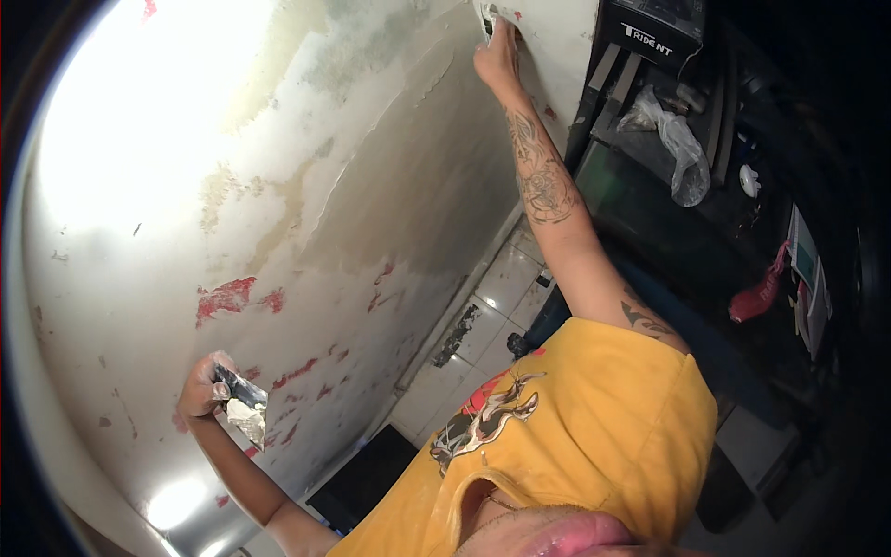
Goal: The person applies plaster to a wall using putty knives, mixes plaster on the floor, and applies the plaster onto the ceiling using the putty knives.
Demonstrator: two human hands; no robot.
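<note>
My left hand (202,388) grips a black, paste-laden flat blade (249,391), likely stiff, best edge-held; my right hand (497,58) holds a whitish tool (487,22).

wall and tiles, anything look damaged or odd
Yes: the wall looks damaged, with ragged red patches breaking its pale surface and a broad darker grey area. The tiles carry a dark, uneven blotch, odd against their pale faces.

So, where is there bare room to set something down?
The white square tiles show a bare patch between the red-flecked pale wall and the yellow T-shirt, below the blackish stain. The dark furniture at right is crowded: black box, crumpled clear plastic bag, red pouch.
</note>
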